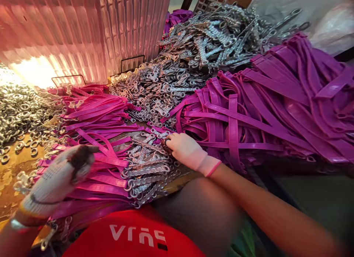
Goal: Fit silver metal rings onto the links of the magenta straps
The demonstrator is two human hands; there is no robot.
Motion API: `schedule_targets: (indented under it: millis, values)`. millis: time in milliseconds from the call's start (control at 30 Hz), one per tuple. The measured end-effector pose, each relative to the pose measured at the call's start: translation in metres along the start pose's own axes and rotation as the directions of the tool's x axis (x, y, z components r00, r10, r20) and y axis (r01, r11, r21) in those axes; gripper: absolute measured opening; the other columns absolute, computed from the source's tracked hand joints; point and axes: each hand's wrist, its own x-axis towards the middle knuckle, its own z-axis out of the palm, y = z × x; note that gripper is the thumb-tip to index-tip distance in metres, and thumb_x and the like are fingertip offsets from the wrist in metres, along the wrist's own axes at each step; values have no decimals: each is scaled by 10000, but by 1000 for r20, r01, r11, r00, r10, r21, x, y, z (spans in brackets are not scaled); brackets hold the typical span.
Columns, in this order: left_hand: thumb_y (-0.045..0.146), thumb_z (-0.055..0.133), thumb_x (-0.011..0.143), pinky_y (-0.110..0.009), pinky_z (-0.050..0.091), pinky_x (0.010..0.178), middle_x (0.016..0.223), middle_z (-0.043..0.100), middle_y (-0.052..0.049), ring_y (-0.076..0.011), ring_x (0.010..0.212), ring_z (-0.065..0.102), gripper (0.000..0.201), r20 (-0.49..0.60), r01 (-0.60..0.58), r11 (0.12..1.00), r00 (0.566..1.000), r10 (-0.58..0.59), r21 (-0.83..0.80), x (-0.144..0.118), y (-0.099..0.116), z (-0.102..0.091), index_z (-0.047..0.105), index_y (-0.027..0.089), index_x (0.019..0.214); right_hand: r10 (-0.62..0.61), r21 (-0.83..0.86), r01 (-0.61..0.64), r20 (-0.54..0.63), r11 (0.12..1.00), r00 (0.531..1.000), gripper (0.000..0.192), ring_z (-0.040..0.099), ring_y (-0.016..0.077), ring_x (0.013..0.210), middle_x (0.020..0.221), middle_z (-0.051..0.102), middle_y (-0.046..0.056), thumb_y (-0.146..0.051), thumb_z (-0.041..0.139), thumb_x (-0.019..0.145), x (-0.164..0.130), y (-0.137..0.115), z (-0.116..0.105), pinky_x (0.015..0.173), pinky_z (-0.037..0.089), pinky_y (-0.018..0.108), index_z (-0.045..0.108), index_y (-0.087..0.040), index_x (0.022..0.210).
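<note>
From the head camera, two gloved hands are seen over a crowded surface [11, 198].

The right hand [186, 150] is laid on a small heap of metal chain pieces [146, 164]. Its fingertips [167, 140] are pressed onto the far end of the heap, right where the chain pieces meet the purple straps [276, 102]. The fingers are curled down, but it cannot be told if a piece is pinched in this grip, because the fingertips are partly hidden in the metal.

The left hand [56, 183] is held up in a white knit glove, just above the pink straps [96, 113]. It is blurred. Something dark [80, 157] is seen at its fingertips; it may be a worn patch of the glove or a small thing being held, so this grip cannot be told either.

The heap of chain pieces is found between the two hands, near the body. The pieces are laid side by side, with their long way running from the pink straps on the left toward the right hand. The right hand is the nearer one: it is already touching them, while the left hand is kept apart, to the left and a little lower in the picture.

Farther back, a big pile of silver chains [210, 43] is seen, and loose metal rings [19, 109] are spread at the far left. A red shirt [132, 235] is seen at the bottom.
</note>
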Motion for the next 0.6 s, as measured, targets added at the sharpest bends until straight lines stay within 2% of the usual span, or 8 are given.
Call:
schedule_targets:
  millis: [67,133,200,267,333,400,467,600]
  values:
    - [290,689,827,-195,537,536,1010,721,-98,-166,731,667,274,182,147,969,977,-111,-199,3,2,23,727,139,1052,15,-6,-15,1,1000,1000,279,616,272,1008,1034,674,159,-69,427,885,7,-5,7,777,422,340,684,-129,976]
    - [335,679,836,-319,599,746,1160,680,-150,-249,945,682,346,300,234,922,944,-139,-308,3,3,39,704,110,1097,51,-8,-51,14,999,999,297,649,265,956,1006,684,168,-59,396,899,9,-12,12,727,434,332,675,-123,982]
    - [291,686,824,-411,560,922,1235,647,-172,-297,1087,648,335,344,260,897,930,-133,-357,2,1,48,696,94,1094,103,-8,-102,29,995,994,314,682,252,878,960,697,177,-28,375,889,7,-17,14,666,437,319,661,-109,990]
    - [202,698,798,-400,544,960,1236,647,-180,-295,1104,649,313,333,246,911,934,-132,-331,1,-6,50,690,79,1085,146,-9,-146,41,989,988,313,701,246,812,906,708,172,-1,384,859,3,-19,14,607,427,306,648,-98,996]
    - [154,715,774,-335,582,868,1150,682,-175,-262,1002,695,321,309,206,941,943,-119,-268,1,-15,48,676,76,1083,190,-2,-190,54,982,980,295,709,243,786,873,717,158,3,426,825,0,-20,10,581,415,296,644,-99,996]
    - [184,740,762,-267,602,660,990,716,-139,-215,799,727,327,300,160,967,949,-96,-198,2,-23,43,661,93,1065,227,-6,-227,48,974,973,265,707,245,780,866,720,156,-16,472,804,-5,-18,4,577,408,294,650,-105,980]
    - [262,755,760,-219,546,467,839,712,-91,-171,598,693,306,288,105,986,955,-64,-130,2,-27,40,644,113,1004,241,-51,-241,2,969,971,233,695,257,769,868,712,169,-37,494,800,-11,-13,-4,573,398,305,663,-119,938]
    - [379,717,793,-181,437,345,739,698,-73,-140,475,627,280,258,34,999,966,-27,-23,2,-32,35,605,131,858,243,-128,-255,-101,959,965,225,656,274,745,834,665,161,-45,466,791,-20,8,-19,554,388,326,637,-184,743]
